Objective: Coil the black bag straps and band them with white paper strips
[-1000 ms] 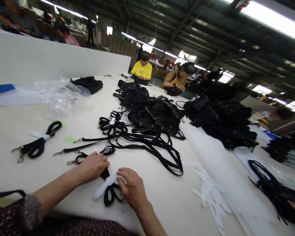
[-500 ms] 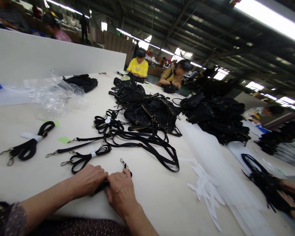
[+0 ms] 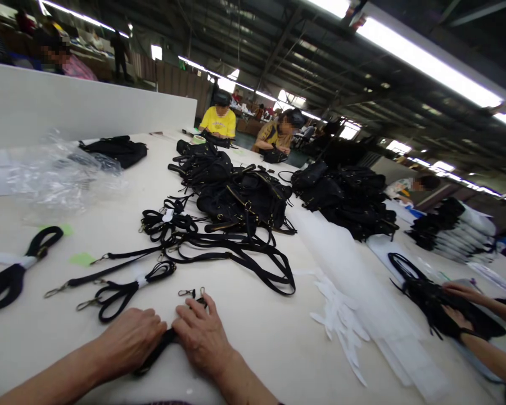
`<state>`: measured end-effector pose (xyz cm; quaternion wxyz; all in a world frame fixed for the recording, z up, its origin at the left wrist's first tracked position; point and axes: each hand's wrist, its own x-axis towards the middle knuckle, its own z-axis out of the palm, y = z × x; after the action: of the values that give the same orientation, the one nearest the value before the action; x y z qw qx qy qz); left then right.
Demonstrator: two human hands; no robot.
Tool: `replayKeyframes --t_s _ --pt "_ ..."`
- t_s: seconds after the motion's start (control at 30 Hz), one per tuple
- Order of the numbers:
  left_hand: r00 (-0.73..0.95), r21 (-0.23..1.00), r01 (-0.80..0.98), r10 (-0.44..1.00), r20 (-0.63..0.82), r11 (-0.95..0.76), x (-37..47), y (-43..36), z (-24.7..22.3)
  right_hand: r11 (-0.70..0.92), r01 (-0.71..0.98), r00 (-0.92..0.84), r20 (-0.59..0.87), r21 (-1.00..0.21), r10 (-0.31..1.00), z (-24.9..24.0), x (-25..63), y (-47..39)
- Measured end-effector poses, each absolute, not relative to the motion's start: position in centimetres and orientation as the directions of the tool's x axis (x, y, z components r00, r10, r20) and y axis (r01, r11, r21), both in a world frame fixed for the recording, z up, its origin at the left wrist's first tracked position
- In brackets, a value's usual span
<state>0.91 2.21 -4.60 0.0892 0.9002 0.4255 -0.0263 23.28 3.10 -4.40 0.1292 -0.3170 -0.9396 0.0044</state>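
Observation:
A folded black strap (image 3: 160, 350) lies on the table between my hands. My left hand (image 3: 130, 336) is closed around it, knuckles up. My right hand (image 3: 204, 334) lies over its other end, fingers bent down on it and index finger stretched out. Metal snap hooks (image 3: 188, 293) of this strap poke out beyond my right fingertips. Left of my hands sits a strap bundle (image 3: 124, 293) with a white band, and farther left a thicker banded bundle (image 3: 14, 274). Loose black straps (image 3: 253, 264) with hooks run across the table ahead.
Black bags (image 3: 244, 197) are heaped ahead, with a second heap (image 3: 346, 197) to the right. White strips (image 3: 339, 315) lie beside a white sheet (image 3: 362, 281). Crumpled transparent plastic (image 3: 54, 180) is at left. A co-worker's hands (image 3: 459, 306) handle a black bag at right; other people sit beyond.
The view has shifted to the right. My hands remain at the folded strap; my right index finger is now stretched out more, and more strap shows between the hands.

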Motion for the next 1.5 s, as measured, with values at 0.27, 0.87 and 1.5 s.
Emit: replayKeyframes --t_s 0.27,0.87,1.5 --pt "0.458 0.181 0.882 0.883 -0.105 -0.436 -0.5 0.7 -3.7 0.745 0.623 -0.719 0.198 -0.239 0.666 -4.6 23.3 3.1" --pt "0.396 0.344 0.851 0.915 0.079 -0.398 3.5 -0.1 -4.3 0.679 0.689 -0.631 0.251 -0.253 0.734 -2.6 27.7 0.3" --pt "0.575 0.361 0.753 0.817 0.047 -0.551 4.1 0.1 -3.3 0.764 0.498 -0.826 0.042 -0.409 0.561 3.4 23.6 5.1"
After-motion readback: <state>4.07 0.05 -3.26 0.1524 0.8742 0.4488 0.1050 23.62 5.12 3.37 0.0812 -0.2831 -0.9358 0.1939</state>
